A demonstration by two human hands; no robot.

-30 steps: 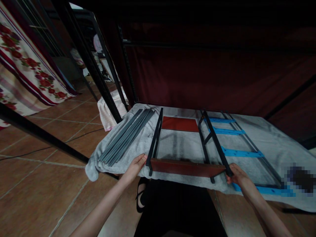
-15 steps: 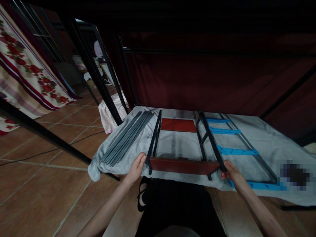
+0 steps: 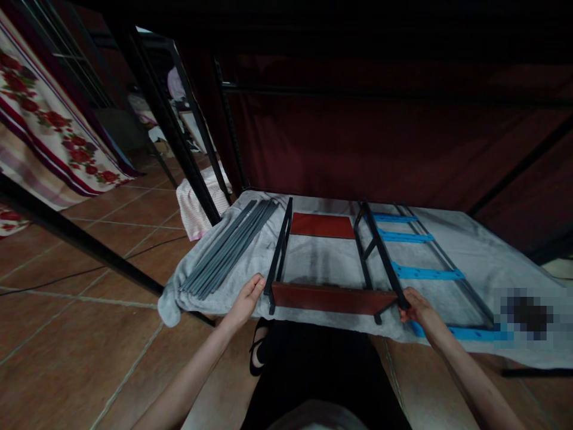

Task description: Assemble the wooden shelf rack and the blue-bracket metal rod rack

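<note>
A black metal frame (image 3: 385, 263) with a reddish-brown board (image 3: 333, 300) across its near end and a red-brown board (image 3: 322, 226) at its far end lies on a grey cloth (image 3: 326, 260). My right hand (image 3: 414, 306) is closed round the frame's near right corner. By the near left corner is my left hand (image 3: 251, 292), its fingers pressed together; whether they grip the bar is too small to tell. Left of the frame lies a bundle of grey rods (image 3: 230, 251). To its right, blue slats (image 3: 427, 273) join thin grey rods.
Black posts (image 3: 172, 128) and a slanted black bar (image 3: 80, 236) stand at the left. A dark red cloth (image 3: 358, 149) hangs behind. A blurred dark object (image 3: 528, 313) lies at the right. A flowered curtain (image 3: 54, 119) and a striped cloth (image 3: 201, 200) are at the left.
The view has shifted slightly. Both hands stay beside the near corners of the frame, and nothing has plainly moved on the cloth.
</note>
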